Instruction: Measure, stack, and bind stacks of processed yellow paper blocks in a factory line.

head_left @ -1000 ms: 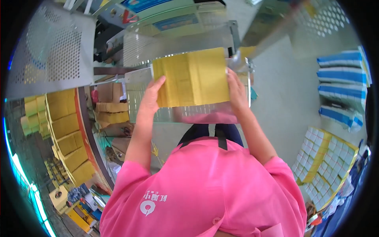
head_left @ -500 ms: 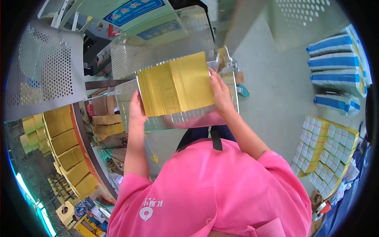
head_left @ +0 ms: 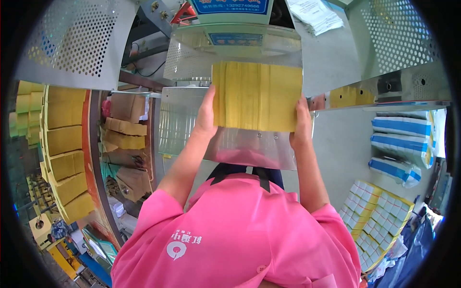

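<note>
Between my two hands is a stack of yellow paper sheets (head_left: 259, 97), its broad yellow face turned up. My left hand (head_left: 206, 115) presses against the stack's left edge, fingers mostly hidden beneath or behind it. At the opposite edge my right hand (head_left: 301, 123) grips the same stack. Both arms reach forward, and the stack is over a shiny metal tray (head_left: 187, 113) of a machine. How thick the stack is cannot be told from above.
Perforated metal guards (head_left: 79, 43) flank the machine left and right. Yellow paper stacks (head_left: 67, 146) line a shelf at left. On the right floor lie blue-and-white wrapped packs (head_left: 401, 144) and banded bundles (head_left: 377, 218). A white sack (head_left: 317, 14) lies beyond the machine.
The view has swung so the machine faces me squarely. The yellow stack, tilted before, is now nearly level and sits farther right in the picture, still between both hands.
</note>
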Demonstrator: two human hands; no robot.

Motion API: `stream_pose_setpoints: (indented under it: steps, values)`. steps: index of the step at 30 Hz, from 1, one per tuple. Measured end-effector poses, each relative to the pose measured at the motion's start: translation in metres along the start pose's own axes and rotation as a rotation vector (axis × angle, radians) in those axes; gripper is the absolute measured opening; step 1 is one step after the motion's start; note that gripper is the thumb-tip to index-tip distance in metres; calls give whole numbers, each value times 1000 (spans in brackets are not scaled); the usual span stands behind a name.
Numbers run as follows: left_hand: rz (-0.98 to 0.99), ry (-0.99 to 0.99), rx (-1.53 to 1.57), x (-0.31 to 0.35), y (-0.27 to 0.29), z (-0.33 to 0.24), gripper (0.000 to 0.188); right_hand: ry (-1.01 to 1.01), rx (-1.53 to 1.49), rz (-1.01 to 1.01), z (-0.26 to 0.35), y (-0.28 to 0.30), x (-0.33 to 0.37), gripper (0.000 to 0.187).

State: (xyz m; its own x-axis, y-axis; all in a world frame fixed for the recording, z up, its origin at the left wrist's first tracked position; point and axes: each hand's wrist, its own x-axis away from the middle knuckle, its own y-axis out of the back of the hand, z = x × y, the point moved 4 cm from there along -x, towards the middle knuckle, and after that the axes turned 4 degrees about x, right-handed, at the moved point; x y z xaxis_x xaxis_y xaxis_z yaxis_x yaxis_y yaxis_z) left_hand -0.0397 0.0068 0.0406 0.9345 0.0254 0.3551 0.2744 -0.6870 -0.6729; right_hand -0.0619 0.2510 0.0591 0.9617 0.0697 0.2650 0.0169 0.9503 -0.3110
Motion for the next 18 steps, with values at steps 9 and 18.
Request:
stream_pose_setpoints:
  steps: [9, 18]
  values:
    - [-39, 61, -130, -27, 15, -2, 65, -41, 89, -199, -18, 16, -22, 50]
    - [-119, -25, -144, -26, 30, 3, 59, -22, 81, -108, -25, 20, -29, 50]
